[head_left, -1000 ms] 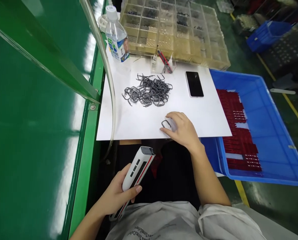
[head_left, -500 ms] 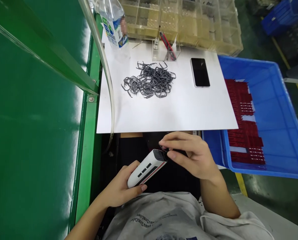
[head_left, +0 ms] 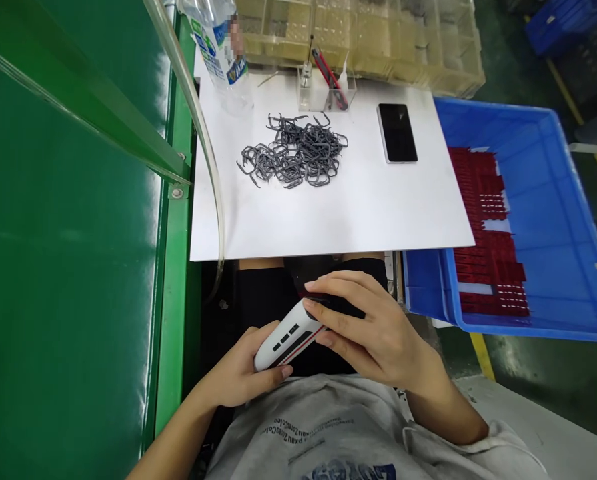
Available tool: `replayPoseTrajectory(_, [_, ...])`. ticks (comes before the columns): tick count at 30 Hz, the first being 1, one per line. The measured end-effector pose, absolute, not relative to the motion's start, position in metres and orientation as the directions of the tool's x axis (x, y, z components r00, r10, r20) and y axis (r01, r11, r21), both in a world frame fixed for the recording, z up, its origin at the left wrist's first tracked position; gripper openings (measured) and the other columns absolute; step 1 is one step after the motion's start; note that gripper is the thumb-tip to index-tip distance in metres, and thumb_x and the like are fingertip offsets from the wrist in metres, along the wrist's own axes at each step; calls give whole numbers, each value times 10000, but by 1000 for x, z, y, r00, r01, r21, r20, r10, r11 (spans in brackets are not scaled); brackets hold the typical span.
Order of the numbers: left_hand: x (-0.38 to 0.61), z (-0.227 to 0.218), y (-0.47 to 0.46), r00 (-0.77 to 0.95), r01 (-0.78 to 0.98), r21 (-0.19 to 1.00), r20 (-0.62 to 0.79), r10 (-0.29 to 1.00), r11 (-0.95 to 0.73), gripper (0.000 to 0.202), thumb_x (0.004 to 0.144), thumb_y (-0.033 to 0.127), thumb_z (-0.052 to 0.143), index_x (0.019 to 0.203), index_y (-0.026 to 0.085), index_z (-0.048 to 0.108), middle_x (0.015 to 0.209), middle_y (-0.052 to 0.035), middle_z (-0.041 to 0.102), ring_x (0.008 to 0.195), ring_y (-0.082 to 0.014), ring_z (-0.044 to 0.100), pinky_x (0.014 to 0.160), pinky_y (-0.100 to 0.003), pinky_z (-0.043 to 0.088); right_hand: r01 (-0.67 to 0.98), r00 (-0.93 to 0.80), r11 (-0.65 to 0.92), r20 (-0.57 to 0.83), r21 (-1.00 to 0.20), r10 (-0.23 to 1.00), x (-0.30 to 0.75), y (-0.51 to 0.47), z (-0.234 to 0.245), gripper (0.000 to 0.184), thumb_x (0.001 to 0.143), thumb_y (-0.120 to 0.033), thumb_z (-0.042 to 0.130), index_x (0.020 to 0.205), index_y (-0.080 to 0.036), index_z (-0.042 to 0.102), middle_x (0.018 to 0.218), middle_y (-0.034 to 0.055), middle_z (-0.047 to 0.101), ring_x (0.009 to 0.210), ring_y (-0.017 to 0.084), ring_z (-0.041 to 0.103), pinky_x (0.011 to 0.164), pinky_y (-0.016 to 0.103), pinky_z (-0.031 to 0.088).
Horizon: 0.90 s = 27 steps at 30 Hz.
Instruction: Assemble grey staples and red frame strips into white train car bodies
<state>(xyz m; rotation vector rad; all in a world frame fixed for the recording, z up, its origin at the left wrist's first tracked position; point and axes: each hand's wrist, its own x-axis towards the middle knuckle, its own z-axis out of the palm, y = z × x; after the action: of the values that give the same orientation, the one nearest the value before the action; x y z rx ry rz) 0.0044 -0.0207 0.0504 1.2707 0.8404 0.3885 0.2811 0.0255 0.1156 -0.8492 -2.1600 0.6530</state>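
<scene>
White device [head_left: 288, 339] sat before the worktop's [head_left: 403, 207] near edge, the left hand's [head_left: 245, 373] fingers wrapped around it. The right hand [head_left: 383, 333], which one second earlier held a dark clip over the worktop, had moved to the device's end, fingers slightly spread, touching it; any pinched clip was hidden.

A person seen from their own head wears a loose, creased light grey T-shirt [head_left: 278, 453]. Small dark lettering [head_left: 298, 430] runs across its front in several lines, too small to read surely; large, bold dark blue letters [head_left: 348, 473] are cut off below. The right sleeve [head_left: 503, 457] is wide and ends around the elbow. Black legwear [head_left: 261, 293] covers the thighs. The left hand [head_left: 251, 370] and right hand [head_left: 383, 337] are bare, as are both forearms [head_left: 441, 400].
</scene>
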Motion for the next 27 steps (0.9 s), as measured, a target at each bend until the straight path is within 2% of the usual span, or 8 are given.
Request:
replayPoseTrajectory(6, [9,55,-19,653,182,938,-339,677,294,250,1006,400,721,1136,187,716,786,39,558,635,-129,505,584,-256,407,427,-519,703,482,-569,706,278,15,106,388,1077,-114,688,1464,-92,682,1295,191,809,1127,269,732,910,451,692])
replayPoseTrajectory(11, [11,49,-27,626,316,919,-389,676,236,242,1021,425,686,1099,197,679,805,29,586,687,-151,507,656,-282,426,455,-534,739,513,-496,672,288,14,92,500,1057,-112,691,1554,-84,634,1309,204,819,1094,281,766,904,474,708])
replayPoseTrajectory(13, [13,47,-27,576,404,898,-398,714,175,212,1028,414,665,1045,203,654,816,19,602,721,-164,522,689,-291,431,438,-535,725,494,-531,685,292,14,86,544,1062,-202,751,1586,-134,620,1321,182,819,1095,282,775,922,484,713])
replayPoseTrajectory(16, [18,44,-25,529,462,875,-401,748,143,187,1042,399,632,1017,214,610,773,35,575,669,-158,503,639,-286,385,460,-465,619,421,-636,779,292,8,78,597,1064,-347,797,1606,-185,607,1377,167,795,1188,297,757,984,499,710])
replayPoseTrajectory(18, [21,42,-24,538,472,871,-407,738,137,172,1044,385,623,1011,220,586,725,59,528,608,-144,459,595,-284,337,538,-388,542,381,-646,839,288,1,73,577,1083,-330,766,1613,-173,601,1390,178,785,1225,310,739,1008,504,704])
replayPoseTrajectory(21, [24,39,-26,544,506,854,-423,725,119,159,1034,367,634,1003,220,581,716,66,514,599,-139,449,591,-284,324,639,-362,529,388,-559,847,283,-10,67,518,1104,-266,716,1586,-104,617,1354,202,796,1186,323,740,985,500,703])
replayPoseTrajectory(24, [28,37,-31,568,499,857,-437,697,130,134,1027,327,638,989,220,566,732,63,535,610,-133,460,597,-278,330,627,-429,618,453,-474,782,289,-15,64,481,1106,-269,709,1526,-41,647,1329,223,809,1162,329,749,950,495,698])
replayPoseTrajectory(27, [37,40,-36,588,487,861,-447,674,145,122,1030,297,628,984,223,541,736,63,540,611,-130,453,595,-276,323,610,-454,668,503,-427,736,301,-17,65,534,1100,-293,718,1550,-22,623,1321,236,813,1132,338,755,891,496,699])
